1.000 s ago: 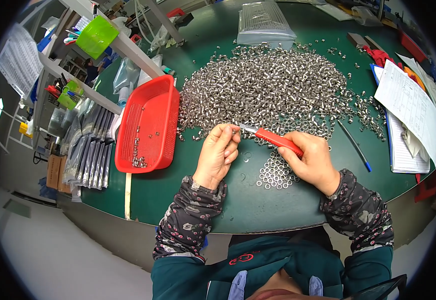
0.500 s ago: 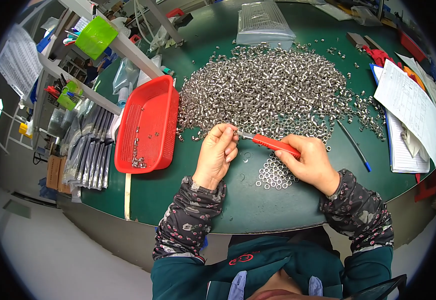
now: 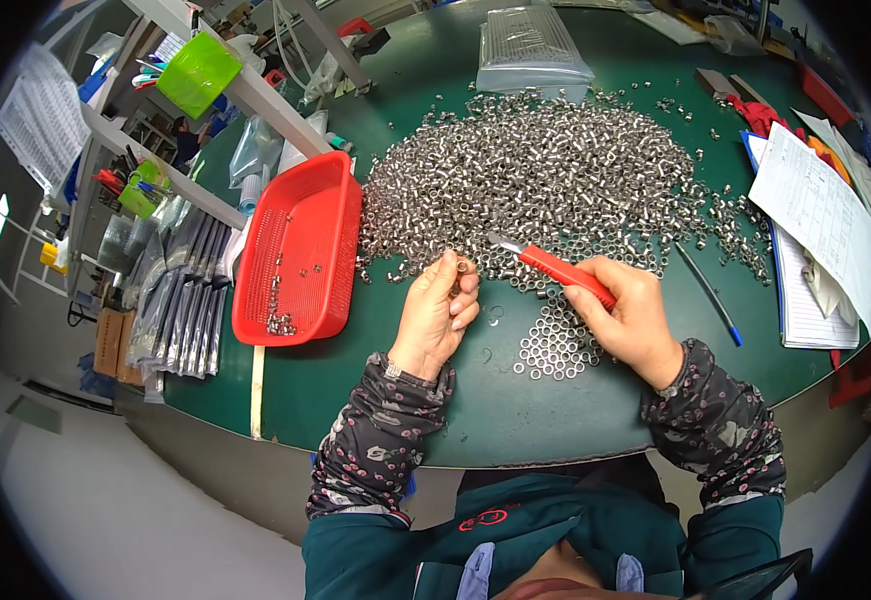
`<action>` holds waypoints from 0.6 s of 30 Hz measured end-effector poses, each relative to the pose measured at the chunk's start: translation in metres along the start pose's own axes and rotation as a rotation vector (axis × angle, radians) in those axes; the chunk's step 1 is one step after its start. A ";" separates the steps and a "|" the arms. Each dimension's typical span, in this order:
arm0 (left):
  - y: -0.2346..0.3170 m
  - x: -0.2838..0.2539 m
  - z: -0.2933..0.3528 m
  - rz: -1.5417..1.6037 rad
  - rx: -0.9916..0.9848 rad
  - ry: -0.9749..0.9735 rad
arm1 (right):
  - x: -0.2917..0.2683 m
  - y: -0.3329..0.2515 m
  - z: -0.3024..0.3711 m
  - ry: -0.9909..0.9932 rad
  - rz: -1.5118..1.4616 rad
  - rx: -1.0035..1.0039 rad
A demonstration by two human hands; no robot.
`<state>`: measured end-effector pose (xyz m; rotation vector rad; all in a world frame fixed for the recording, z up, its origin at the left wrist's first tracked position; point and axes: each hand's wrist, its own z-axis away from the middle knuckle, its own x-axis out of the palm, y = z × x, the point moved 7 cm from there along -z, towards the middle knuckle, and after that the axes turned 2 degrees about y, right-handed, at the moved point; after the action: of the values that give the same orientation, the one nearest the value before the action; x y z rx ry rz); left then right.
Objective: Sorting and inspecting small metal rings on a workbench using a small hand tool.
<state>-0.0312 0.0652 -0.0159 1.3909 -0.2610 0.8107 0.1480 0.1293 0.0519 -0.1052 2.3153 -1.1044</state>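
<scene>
My left hand [image 3: 432, 318] is closed, pinching a small metal ring [image 3: 462, 267] between thumb and fingers; more metal shows lower in its curled fingers, but I cannot make out how many pieces. My right hand [image 3: 632, 318] is wrapped round a red-handled knife [image 3: 562, 272], its short blade pointing left and away, apart from the ring. Beyond both hands spreads a large heap of small shiny metal sleeves [image 3: 546, 170]. A patch of rings [image 3: 554, 345], standing on end in one layer, lies just left of my right hand.
To the left, a red perforated basket [image 3: 348, 235] holds several metal pieces. A pen [image 3: 710, 293] and a clipboard with papers [image 3: 818, 225] lie at the right. Bagged sheets [image 3: 534, 50] rest at the far side of the green table [image 3: 516, 425]. Shelf posts rise at the left.
The knife's blade has drawn away from the ring in my left hand, with my right hand shifting slightly right. My left fingers have turned the ring so that its opening shows.
</scene>
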 end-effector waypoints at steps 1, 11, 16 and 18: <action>-0.001 -0.001 0.000 0.002 -0.015 0.006 | 0.001 0.001 0.000 -0.009 -0.001 0.011; -0.003 -0.003 0.000 0.029 -0.047 0.029 | 0.005 0.003 0.000 -0.054 0.002 0.029; -0.002 -0.002 0.000 0.035 -0.038 0.032 | 0.005 0.003 0.001 -0.052 -0.001 0.023; -0.002 -0.003 0.000 0.032 -0.036 0.035 | 0.005 0.003 0.001 -0.054 0.001 0.020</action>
<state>-0.0319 0.0644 -0.0189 1.3407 -0.2702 0.8528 0.1445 0.1289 0.0472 -0.1246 2.2560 -1.1108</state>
